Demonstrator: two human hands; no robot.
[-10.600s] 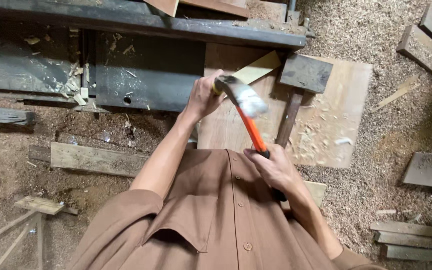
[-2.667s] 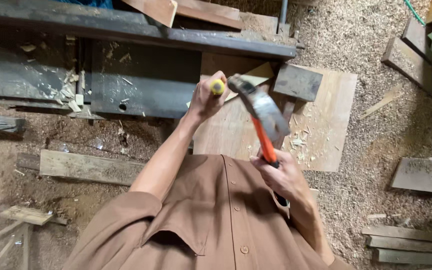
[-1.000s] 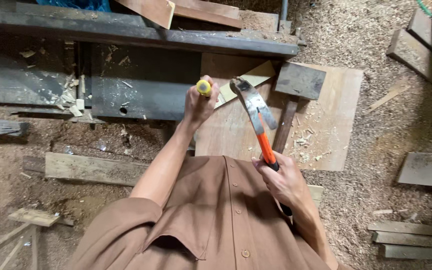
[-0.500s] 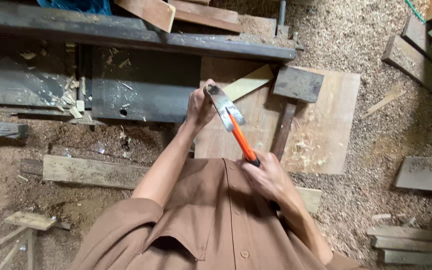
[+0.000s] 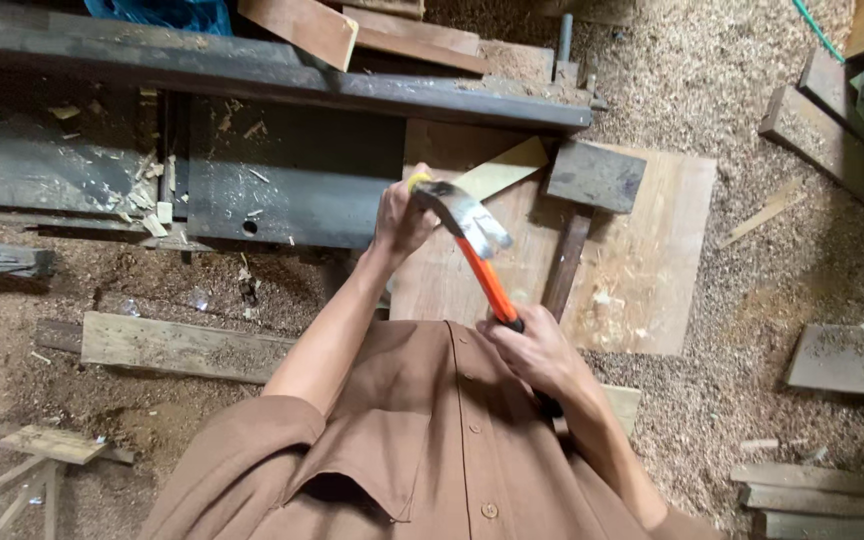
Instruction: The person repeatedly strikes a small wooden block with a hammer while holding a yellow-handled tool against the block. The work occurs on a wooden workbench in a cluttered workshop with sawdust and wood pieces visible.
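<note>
Closest in is the person's brown shirt, buttoned down the front, filling the bottom of the view. Just beyond it the right hand is wrapped tight around the dark grip end of a hammer. Its orange handle slants up and to the left from that fist, and the metal head sits at the top with the claw pointing to the right. The left hand is raised at the end of a bare forearm, fingers curled closed around a small tool with a yellow end; only that yellow tip peeks out above the knuckles, so what kind of tool it is cannot be told. The hammer head is right against that hand, touching or nearly touching the yellow tip.

Under both hands lies a pale wooden board flat on the floor, dusted with shavings. A wooden mallet rests on it, dark square head away from the person, handle pointing back toward the right hand. A light triangular offcut lies just behind the hammer head.

Further out, a long dark beam runs across the top, with loose planks on it. The floor is covered in sawdust, with scrap planks to the left and more on the right.
</note>
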